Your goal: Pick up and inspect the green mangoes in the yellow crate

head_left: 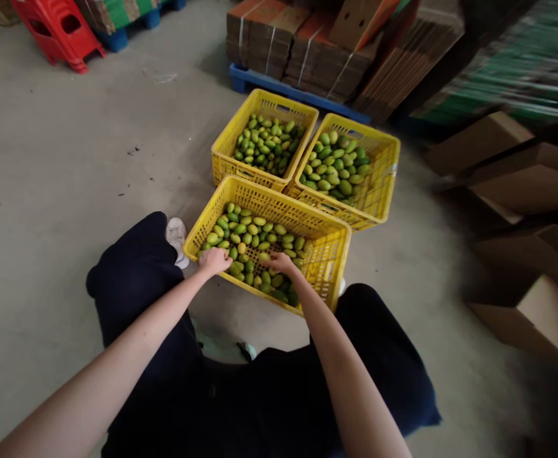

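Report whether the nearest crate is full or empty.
Partly full: fruit lies inside the crate, well below its top, and bare lattice shows at its right end.

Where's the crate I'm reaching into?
In the head view, the nearest yellow crate sits near the centre, right of your left shoe, in front of two other crates.

Fruit (pixel 235 238) in near crate (pixel 327 273), from there left rear crate (pixel 279 109) at twelve o'clock, right rear crate (pixel 378 172) between one and two, cardboard bundles (pixel 276 48) on pallet (pixel 302 97) beyond, stools (pixel 62 43) between ten and eleven, boxes (pixel 527 186) at three
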`<state>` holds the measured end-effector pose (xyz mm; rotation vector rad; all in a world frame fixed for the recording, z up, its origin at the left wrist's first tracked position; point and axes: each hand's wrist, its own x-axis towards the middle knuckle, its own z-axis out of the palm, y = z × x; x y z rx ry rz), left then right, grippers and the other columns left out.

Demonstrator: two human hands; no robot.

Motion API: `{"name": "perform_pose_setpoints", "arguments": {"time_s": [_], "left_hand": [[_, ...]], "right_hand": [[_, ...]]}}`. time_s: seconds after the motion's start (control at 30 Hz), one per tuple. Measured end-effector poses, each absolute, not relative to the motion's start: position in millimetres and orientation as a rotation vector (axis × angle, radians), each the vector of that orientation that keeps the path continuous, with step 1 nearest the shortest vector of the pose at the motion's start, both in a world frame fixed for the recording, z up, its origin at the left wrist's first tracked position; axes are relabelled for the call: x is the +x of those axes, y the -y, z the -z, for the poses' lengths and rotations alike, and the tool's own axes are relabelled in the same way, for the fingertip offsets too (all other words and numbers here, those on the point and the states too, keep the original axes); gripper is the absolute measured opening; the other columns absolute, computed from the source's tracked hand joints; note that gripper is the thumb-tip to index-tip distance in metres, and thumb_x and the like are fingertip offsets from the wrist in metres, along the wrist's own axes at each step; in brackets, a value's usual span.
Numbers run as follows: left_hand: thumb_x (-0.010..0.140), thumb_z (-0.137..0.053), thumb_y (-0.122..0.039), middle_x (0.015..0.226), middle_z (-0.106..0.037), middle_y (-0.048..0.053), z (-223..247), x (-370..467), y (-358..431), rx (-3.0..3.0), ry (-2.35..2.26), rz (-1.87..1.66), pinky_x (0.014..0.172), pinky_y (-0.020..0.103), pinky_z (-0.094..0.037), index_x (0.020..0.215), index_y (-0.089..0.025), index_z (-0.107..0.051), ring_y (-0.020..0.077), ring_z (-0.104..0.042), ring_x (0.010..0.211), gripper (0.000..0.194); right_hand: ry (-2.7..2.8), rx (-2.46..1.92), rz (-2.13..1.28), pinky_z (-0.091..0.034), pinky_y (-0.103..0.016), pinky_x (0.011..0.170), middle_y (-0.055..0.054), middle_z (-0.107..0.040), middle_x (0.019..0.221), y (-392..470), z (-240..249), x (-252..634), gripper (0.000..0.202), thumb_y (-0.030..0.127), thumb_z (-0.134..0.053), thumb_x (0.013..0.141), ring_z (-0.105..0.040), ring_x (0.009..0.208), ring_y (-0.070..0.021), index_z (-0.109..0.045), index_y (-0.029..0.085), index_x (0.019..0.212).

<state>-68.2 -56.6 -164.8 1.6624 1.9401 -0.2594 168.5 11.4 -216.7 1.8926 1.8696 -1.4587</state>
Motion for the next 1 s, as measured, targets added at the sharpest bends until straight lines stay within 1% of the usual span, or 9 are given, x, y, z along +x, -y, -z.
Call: {"name": "perform_pose_setpoints", "arguments": {"time_s": [0.1, 0.17, 0.2, 0.33, 0.47, 0.6, 0.73, 0.87, 1.0], "left_hand": [[0.085, -0.053, -0.051, 0.13, -0.061, 0.011, 161, -71, 60, 1.793, -1.831, 0.149, 0.086, 0.035, -0.048, 0.141, -0.025, -0.044, 0.028, -0.064, 0.105, 0.063], [0.081, -0.058, -0.056, 0.145, -0.047, 0.011, 159, -73, 64, 1.891, -1.711, 0.066, 0.091, 0.035, -0.046, 0.151, -0.028, -0.023, 0.0294, -0.06, 0.113, 0.084], [0.079, -0.06, -0.058, 0.148, -0.044, 0.011, 159, -74, 66, 1.925, -1.654, 0.048, 0.092, 0.035, -0.046, 0.152, -0.029, -0.019, 0.0303, -0.059, 0.116, 0.089], [0.079, -0.056, -0.065, 0.135, -0.057, 0.01, 162, -74, 71, 1.951, -1.561, 0.101, 0.09, 0.036, -0.046, 0.146, -0.027, -0.031, 0.0313, -0.06, 0.114, 0.081], [0.082, -0.053, -0.064, 0.123, -0.065, 0.008, 165, -72, 70, 1.972, -1.595, 0.069, 0.085, 0.032, -0.048, 0.134, -0.025, -0.045, 0.0285, -0.064, 0.107, 0.066], [0.081, -0.056, -0.059, 0.116, -0.067, 0.009, 165, -72, 68, 1.989, -1.593, 0.054, 0.084, 0.032, -0.048, 0.129, -0.022, -0.051, 0.0275, -0.065, 0.102, 0.062], [0.081, -0.053, -0.058, 0.115, -0.067, 0.009, 165, -70, 66, 1.935, -1.624, 0.089, 0.085, 0.032, -0.048, 0.131, -0.021, -0.05, 0.0273, -0.065, 0.101, 0.062], [0.081, -0.052, -0.06, 0.112, -0.069, 0.01, 167, -68, 66, 1.875, -1.646, 0.157, 0.086, 0.033, -0.047, 0.13, -0.02, -0.052, 0.0278, -0.065, 0.1, 0.063], [0.081, -0.051, -0.06, 0.11, -0.069, 0.011, 168, -66, 66, 1.876, -1.673, 0.168, 0.083, 0.034, -0.049, 0.13, -0.018, -0.053, 0.0281, -0.066, 0.096, 0.064]], "right_hand": [[-1.811, 1.786, 1.678, -0.045, -0.023, 0.052, -0.002, -0.059, 0.054, 0, 203, 154, 0.034, 0.045, -0.072, 0.071, -0.056, 0.052, -0.0131, -0.06, 0.016, 0.059], [-1.822, 1.729, 1.783, -0.044, -0.022, 0.051, -0.002, -0.061, 0.055, 8, 195, 139, 0.039, 0.051, -0.069, 0.073, -0.055, 0.052, -0.0118, -0.061, 0.015, 0.06], [-1.843, 1.714, 1.816, -0.043, -0.021, 0.051, -0.002, -0.06, 0.056, 13, 192, 130, 0.041, 0.053, -0.067, 0.074, -0.055, 0.053, -0.0113, -0.061, 0.015, 0.06], [-1.946, 1.673, 1.887, -0.04, -0.018, 0.052, 0.0, -0.06, 0.059, 31, 188, 104, 0.045, 0.059, -0.063, 0.077, -0.054, 0.057, -0.0099, -0.061, 0.016, 0.064], [-1.917, 1.527, 1.967, -0.046, -0.019, 0.059, -0.003, -0.068, 0.069, 26, 196, 110, 0.047, 0.059, -0.055, 0.084, -0.061, 0.063, -0.0112, -0.066, 0.015, 0.07], [-1.891, 1.661, 1.63, -0.051, -0.023, 0.07, -0.005, -0.074, 0.09, -4, 216, 151, 0.048, 0.051, -0.037, 0.096, -0.068, 0.08, -0.0158, -0.071, 0.019, 0.088], [-1.848, 1.783, 1.239, -0.05, -0.034, 0.088, -0.009, -0.068, 0.11, -8, 247, 186, 0.026, 0.038, -0.053, 0.094, -0.063, 0.103, -0.0219, -0.067, 0.017, 0.1], [-1.835, 1.689, 1.023, -0.048, -0.049, 0.095, -0.01, -0.056, 0.13, 15, 276, 187, 0.037, 0.035, -0.06, 0.09, -0.057, 0.114, -0.0251, -0.057, 0.017, 0.122], [-1.923, 1.594, 0.891, -0.033, -0.049, 0.108, -0.022, -0.045, 0.141, 24, 293, 167, 0.031, 0.027, -0.066, 0.085, -0.037, 0.135, -0.0369, -0.065, 0.012, 0.112]]}}
